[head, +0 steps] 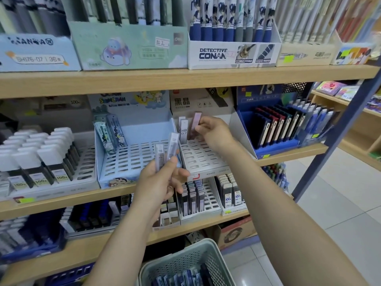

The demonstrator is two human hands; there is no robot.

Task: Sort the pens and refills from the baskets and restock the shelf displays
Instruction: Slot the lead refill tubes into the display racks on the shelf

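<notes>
1. Already, the right hand (214, 134) pinched a pink refill case (195, 123) into the white rack (203, 159) at 12 o'clock.
2. Two clear cases (167, 150) waited, gripped by the left hand (162, 182).
3. More lay in the basket (185, 263) at 6 o'clock.

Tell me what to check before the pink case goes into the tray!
1. Right hand pinches the pink case: ok.
2. Pink case upright over the white slotted tray: ok.
3. Empty slots free beside the HB 07 case: ok.
4. Case tip already in a slot: cannot tell, fingers hide it.
5. Left hand holds the two spare clear cases firmly: ok.
6. More stock waiting in the basket below: ok.
</notes>
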